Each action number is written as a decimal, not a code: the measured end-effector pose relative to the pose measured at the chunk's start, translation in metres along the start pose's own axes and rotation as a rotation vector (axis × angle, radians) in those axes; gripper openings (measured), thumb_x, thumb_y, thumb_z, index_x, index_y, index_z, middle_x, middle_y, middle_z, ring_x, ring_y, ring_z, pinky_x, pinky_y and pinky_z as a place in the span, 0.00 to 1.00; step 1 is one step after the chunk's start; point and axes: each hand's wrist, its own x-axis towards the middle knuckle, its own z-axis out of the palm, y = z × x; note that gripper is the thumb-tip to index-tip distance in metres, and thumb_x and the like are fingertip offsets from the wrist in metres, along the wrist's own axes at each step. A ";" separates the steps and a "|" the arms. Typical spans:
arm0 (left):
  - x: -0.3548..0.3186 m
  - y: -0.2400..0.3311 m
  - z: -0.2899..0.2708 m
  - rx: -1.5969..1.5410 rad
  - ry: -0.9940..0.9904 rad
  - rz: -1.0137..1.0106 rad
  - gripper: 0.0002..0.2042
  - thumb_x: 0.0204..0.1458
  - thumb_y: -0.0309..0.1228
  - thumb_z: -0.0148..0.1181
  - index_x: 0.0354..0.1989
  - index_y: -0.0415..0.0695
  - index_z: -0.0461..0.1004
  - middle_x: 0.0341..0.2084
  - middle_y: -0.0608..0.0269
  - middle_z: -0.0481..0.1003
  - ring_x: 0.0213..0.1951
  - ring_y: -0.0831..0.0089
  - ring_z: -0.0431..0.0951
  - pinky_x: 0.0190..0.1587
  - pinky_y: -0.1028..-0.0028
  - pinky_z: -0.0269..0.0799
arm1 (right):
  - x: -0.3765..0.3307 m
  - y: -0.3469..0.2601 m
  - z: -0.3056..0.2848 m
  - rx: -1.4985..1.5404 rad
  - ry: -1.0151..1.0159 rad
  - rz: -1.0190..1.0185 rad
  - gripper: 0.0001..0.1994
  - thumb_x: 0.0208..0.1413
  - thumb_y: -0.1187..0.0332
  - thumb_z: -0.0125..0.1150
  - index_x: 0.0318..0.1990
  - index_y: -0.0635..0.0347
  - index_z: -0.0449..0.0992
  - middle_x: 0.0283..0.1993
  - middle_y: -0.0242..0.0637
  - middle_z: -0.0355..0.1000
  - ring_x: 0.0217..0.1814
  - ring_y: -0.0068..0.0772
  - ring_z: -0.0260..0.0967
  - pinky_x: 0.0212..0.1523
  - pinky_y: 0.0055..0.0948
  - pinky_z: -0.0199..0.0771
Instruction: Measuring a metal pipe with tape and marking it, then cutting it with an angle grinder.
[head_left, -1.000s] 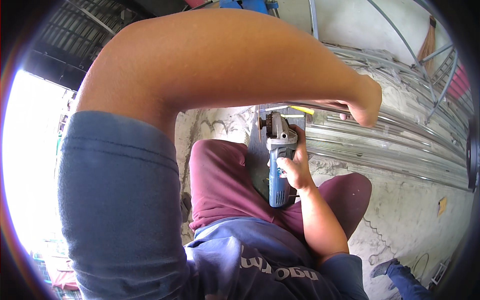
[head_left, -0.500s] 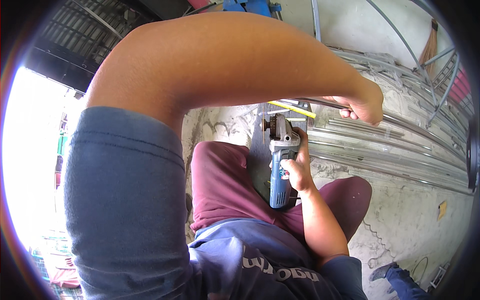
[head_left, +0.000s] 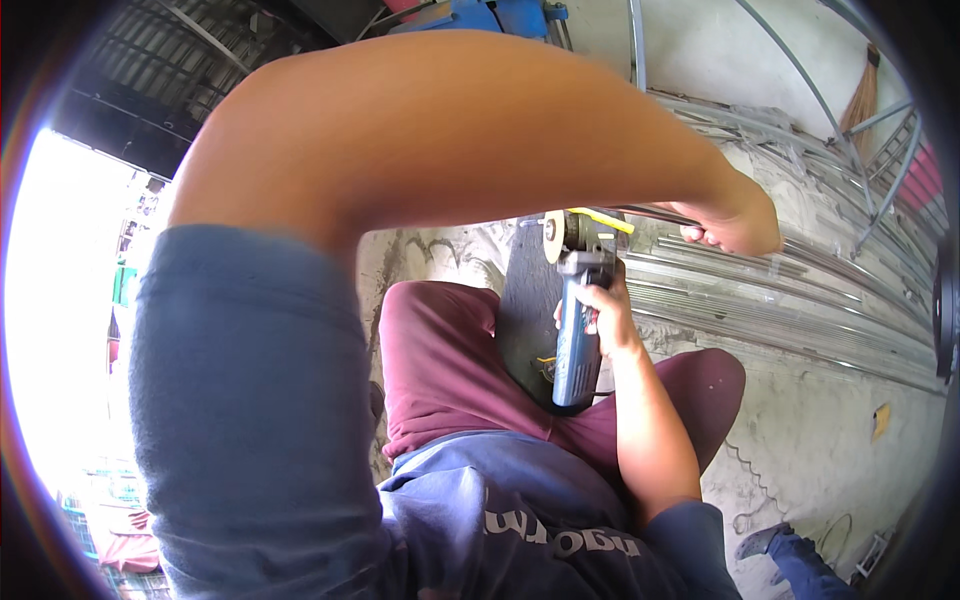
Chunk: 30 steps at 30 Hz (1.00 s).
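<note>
My left arm reaches across the top of the view to the right, and my left hand [head_left: 742, 222] is closed round a thin metal tube [head_left: 650, 211]. Part of the tube is hidden behind that forearm. My right hand [head_left: 614, 318] grips the body of a blue angle grinder [head_left: 576, 350], held upright over my lap. The grinder's round disc [head_left: 551, 238] is at the far end, just below my left forearm. A yellow strip [head_left: 606, 221] shows behind the grinder's head. Beneath the grinder lies a dark board [head_left: 525, 325] between my knees.
Several long metal tubes [head_left: 760, 300] lie on the floor at the right. Curved metal frames [head_left: 845, 150] and a broom [head_left: 862, 95] stand against the wall. A blue machine part [head_left: 490, 17] is at the top. Another person's leg [head_left: 805, 565] shows at lower right.
The grinder has moved right and a little away from me, and its head has turned so the disc's face shows more. My left hand has shifted slightly right, still on the tube.
</note>
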 end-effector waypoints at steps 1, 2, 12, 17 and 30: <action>-0.024 0.006 -0.003 0.122 0.059 0.026 0.27 0.69 0.48 0.47 0.39 0.33 0.81 0.27 0.51 0.80 0.30 0.60 0.79 0.39 0.58 0.77 | 0.008 0.002 -0.006 0.000 -0.006 0.098 0.32 0.55 0.67 0.71 0.62 0.62 0.58 0.39 0.45 0.74 0.25 0.42 0.79 0.23 0.40 0.83; -0.032 0.004 -0.005 0.326 -0.023 0.070 0.32 0.67 0.57 0.50 0.35 0.34 0.83 0.27 0.45 0.80 0.32 0.54 0.81 0.42 0.53 0.78 | 0.017 0.003 -0.005 -0.095 -0.026 0.117 0.25 0.57 0.64 0.71 0.56 0.62 0.64 0.33 0.45 0.75 0.26 0.42 0.79 0.24 0.40 0.83; -0.260 -0.088 0.020 0.496 0.472 -0.234 0.21 0.57 0.45 0.73 0.34 0.36 0.76 0.17 0.48 0.72 0.24 0.49 0.77 0.30 0.54 0.70 | 0.070 0.029 -0.039 -0.117 0.061 0.532 0.15 0.62 0.62 0.71 0.48 0.64 0.77 0.39 0.39 0.77 0.35 0.32 0.80 0.43 0.33 0.87; -0.315 -0.168 0.067 0.505 0.616 -0.323 0.24 0.54 0.49 0.73 0.29 0.39 0.71 0.18 0.47 0.71 0.25 0.45 0.76 0.31 0.52 0.69 | 0.082 0.074 -0.077 -0.459 0.204 0.359 0.20 0.63 0.57 0.64 0.47 0.70 0.83 0.36 0.39 0.82 0.35 0.32 0.80 0.36 0.35 0.78; -0.353 -0.289 0.185 0.354 1.117 -0.359 0.12 0.38 0.26 0.71 0.27 0.44 0.71 0.21 0.57 0.72 0.28 0.54 0.75 0.41 0.59 0.69 | 0.103 0.079 0.003 -1.877 -0.033 0.225 0.29 0.38 0.51 0.76 0.41 0.69 0.85 0.45 0.61 0.82 0.51 0.62 0.81 0.55 0.48 0.82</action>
